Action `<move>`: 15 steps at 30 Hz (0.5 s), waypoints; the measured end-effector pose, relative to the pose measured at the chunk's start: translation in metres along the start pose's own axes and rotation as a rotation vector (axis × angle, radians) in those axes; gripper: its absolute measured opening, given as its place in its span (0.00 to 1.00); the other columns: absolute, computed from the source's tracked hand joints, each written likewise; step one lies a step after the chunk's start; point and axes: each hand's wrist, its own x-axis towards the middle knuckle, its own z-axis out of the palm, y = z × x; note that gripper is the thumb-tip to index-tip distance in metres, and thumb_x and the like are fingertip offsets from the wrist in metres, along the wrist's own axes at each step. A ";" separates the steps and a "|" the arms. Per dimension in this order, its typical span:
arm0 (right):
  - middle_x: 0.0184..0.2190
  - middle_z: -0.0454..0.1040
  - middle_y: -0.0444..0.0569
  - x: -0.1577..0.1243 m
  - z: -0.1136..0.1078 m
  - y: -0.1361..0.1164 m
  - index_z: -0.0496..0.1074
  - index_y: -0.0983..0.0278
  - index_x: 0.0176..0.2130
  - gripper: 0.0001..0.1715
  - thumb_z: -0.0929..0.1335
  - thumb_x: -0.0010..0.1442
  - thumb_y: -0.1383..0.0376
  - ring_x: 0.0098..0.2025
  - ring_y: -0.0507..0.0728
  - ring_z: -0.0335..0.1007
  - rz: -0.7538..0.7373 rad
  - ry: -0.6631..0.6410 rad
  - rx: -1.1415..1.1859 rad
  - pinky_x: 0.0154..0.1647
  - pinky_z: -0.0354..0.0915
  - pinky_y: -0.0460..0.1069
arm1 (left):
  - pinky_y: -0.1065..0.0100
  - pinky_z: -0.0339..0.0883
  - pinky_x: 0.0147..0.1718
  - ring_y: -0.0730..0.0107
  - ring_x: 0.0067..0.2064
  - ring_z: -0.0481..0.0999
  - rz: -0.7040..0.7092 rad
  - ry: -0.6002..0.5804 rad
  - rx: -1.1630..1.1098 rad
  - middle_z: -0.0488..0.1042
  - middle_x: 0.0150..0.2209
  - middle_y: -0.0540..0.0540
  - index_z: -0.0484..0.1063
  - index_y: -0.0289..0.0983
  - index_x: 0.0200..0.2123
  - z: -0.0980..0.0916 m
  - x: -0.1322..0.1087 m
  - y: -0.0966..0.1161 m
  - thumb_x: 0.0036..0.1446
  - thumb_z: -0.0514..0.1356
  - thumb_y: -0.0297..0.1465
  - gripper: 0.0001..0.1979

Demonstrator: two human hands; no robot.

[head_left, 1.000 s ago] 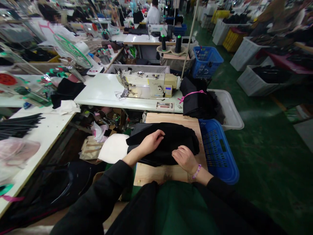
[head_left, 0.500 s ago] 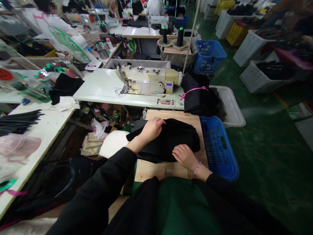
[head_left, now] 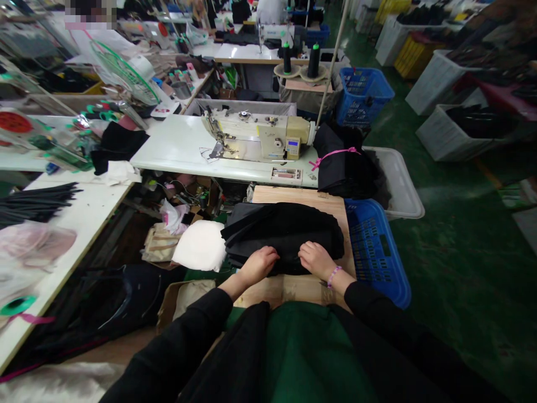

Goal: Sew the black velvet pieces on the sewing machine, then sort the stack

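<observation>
A stack of black fabric pieces lies on a wooden board in front of me. My left hand is curled over the near edge of the stack, fingers closed on the cloth. My right hand, with a pink bead bracelet at the wrist, grips the same near edge a little to the right. Both sleeves are black. Beyond the board stands a cream sewing machine on a white table.
A blue basket sits right of the board, a white bin with a pink-tied black bundle behind it. A white cushion and clutter lie to the left. Black strips rest on the left table. Bins line the green floor.
My left hand has pulled back from the far top of the black stack to its near edge. My right hand has shifted slightly forward along that edge.
</observation>
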 end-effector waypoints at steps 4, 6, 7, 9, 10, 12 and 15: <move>0.30 0.74 0.46 0.001 -0.012 -0.001 0.72 0.62 0.28 0.10 0.67 0.54 0.76 0.36 0.56 0.68 0.091 0.037 0.115 0.38 0.64 0.48 | 0.57 0.71 0.45 0.58 0.47 0.72 -0.089 0.061 0.037 0.72 0.47 0.39 0.71 0.37 0.50 0.011 -0.010 0.006 0.59 0.60 0.29 0.14; 0.29 0.74 0.44 0.002 -0.016 0.000 0.71 0.61 0.27 0.10 0.67 0.54 0.76 0.35 0.54 0.69 0.125 0.051 0.158 0.37 0.65 0.47 | 0.57 0.70 0.46 0.57 0.47 0.72 -0.095 0.071 0.060 0.72 0.47 0.39 0.71 0.37 0.49 0.009 -0.007 0.010 0.60 0.60 0.30 0.14; 0.28 0.74 0.43 0.003 -0.018 0.001 0.71 0.61 0.27 0.10 0.67 0.54 0.76 0.34 0.53 0.69 0.141 0.058 0.171 0.36 0.65 0.46 | 0.57 0.69 0.46 0.57 0.48 0.72 -0.081 0.064 0.076 0.73 0.47 0.39 0.71 0.37 0.49 0.007 -0.005 0.011 0.60 0.60 0.31 0.14; 0.27 0.73 0.42 0.005 -0.019 0.002 0.70 0.61 0.26 0.11 0.66 0.54 0.75 0.31 0.53 0.70 0.172 0.075 0.179 0.32 0.65 0.46 | 0.56 0.67 0.47 0.56 0.50 0.72 -0.034 0.041 0.113 0.73 0.49 0.39 0.71 0.37 0.51 0.001 0.000 0.013 0.61 0.58 0.30 0.14; 0.26 0.73 0.42 0.006 -0.020 0.003 0.70 0.61 0.26 0.10 0.66 0.55 0.75 0.30 0.52 0.69 0.187 0.086 0.175 0.31 0.65 0.46 | 0.55 0.67 0.47 0.55 0.51 0.72 -0.010 0.031 0.126 0.74 0.50 0.38 0.70 0.37 0.52 -0.001 0.002 0.014 0.62 0.57 0.29 0.15; 0.27 0.73 0.43 0.005 -0.022 0.002 0.71 0.61 0.28 0.10 0.65 0.57 0.74 0.30 0.53 0.69 0.217 0.119 0.147 0.32 0.65 0.47 | 0.55 0.66 0.48 0.55 0.51 0.74 0.010 0.019 0.121 0.75 0.49 0.39 0.70 0.36 0.53 -0.005 0.006 0.013 0.61 0.56 0.26 0.17; 0.35 0.75 0.51 -0.002 -0.024 -0.006 0.72 0.64 0.34 0.10 0.63 0.63 0.72 0.39 0.58 0.70 0.241 0.180 0.066 0.41 0.64 0.52 | 0.58 0.68 0.46 0.59 0.44 0.78 -0.104 0.028 0.007 0.79 0.42 0.41 0.72 0.37 0.50 -0.009 0.013 0.007 0.61 0.55 0.26 0.14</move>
